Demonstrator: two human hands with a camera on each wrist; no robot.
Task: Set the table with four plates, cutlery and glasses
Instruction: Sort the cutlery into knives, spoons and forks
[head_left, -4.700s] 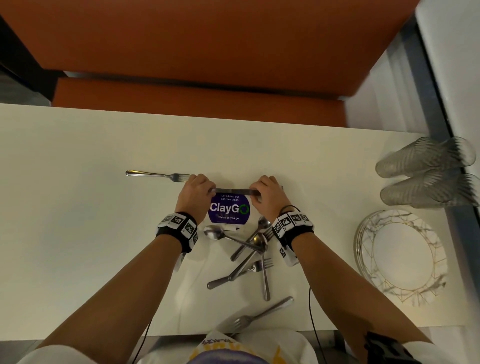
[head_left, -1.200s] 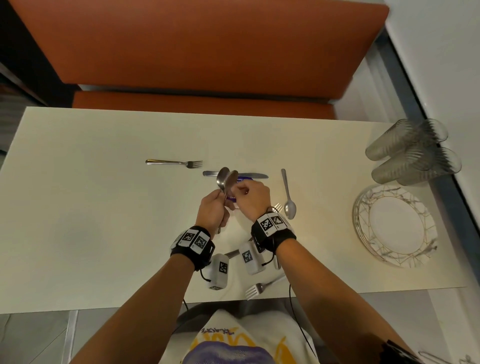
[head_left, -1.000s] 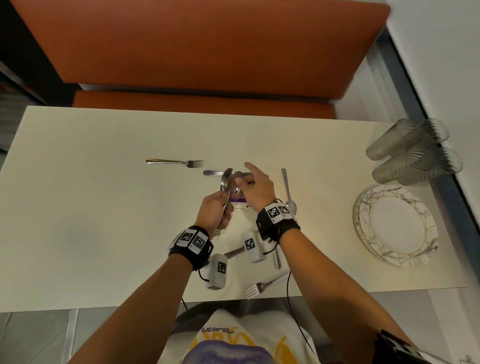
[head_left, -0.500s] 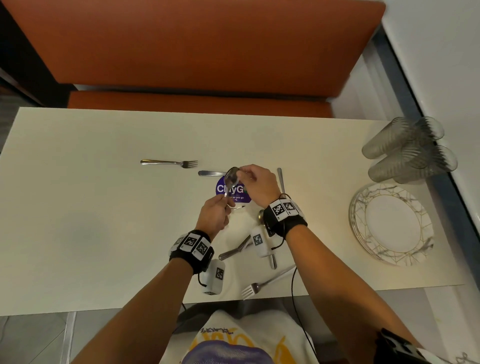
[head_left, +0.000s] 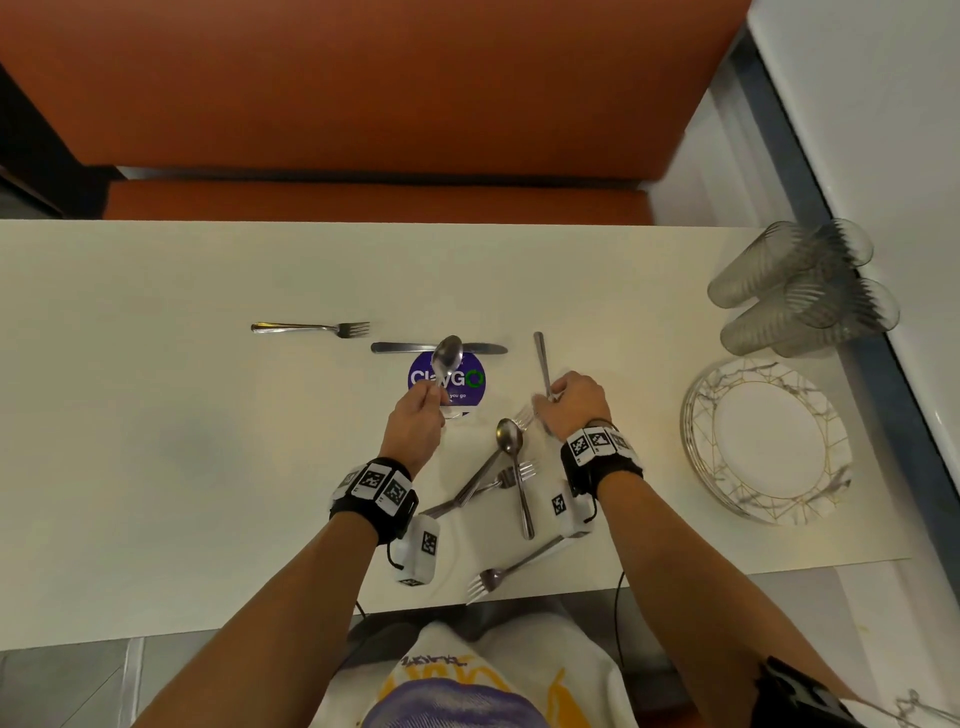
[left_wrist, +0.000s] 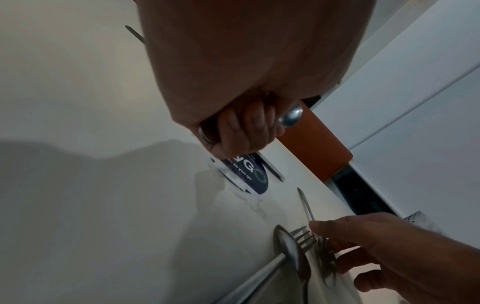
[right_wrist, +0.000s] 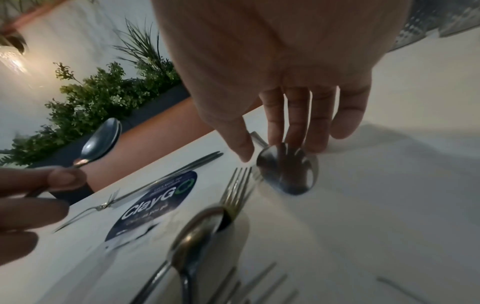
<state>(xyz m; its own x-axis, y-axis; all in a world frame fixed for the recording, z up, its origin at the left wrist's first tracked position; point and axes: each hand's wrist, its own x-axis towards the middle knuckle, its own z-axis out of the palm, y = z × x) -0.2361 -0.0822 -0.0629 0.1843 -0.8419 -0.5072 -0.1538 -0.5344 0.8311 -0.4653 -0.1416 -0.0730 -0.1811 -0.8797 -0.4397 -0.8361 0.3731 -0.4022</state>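
On the pale worktop (head_left: 156, 415), seen from the head view, the left hand (head_left: 415, 423) holds a shiny steel spoon (head_left: 448, 356) upright by its handle, bowl raised above the round purple sticker (head_left: 470, 379) and the flat steel knife (head_left: 439, 347). The right hand (head_left: 571, 402) reaches down onto a second spoon lying lengthwise (head_left: 542, 364). A loose heap of spoons and forks (head_left: 506, 478) lies between the wrists, a lone fork (head_left: 311, 328) sits far left, and the gold-veined plates (head_left: 769, 441) and ribbed glasses (head_left: 802, 288) wait stacked at the right, none set out yet.

From the left wrist, that grip is closed round the spoon handle, fingers (left_wrist: 246, 127) curled tight. It looks secure, though the raised bowl could swing into the knife.

From the right wrist, the fingertips (right_wrist: 296, 123) rest straight on the lying spoon's bowl (right_wrist: 288, 168), not yet curled round it. I judge this the weak point: pressing a rounded bowl may rock or skid it into the fork tines (right_wrist: 237, 185) just beside, and a smooth, flat-lying handle is hard to lift cleanly.
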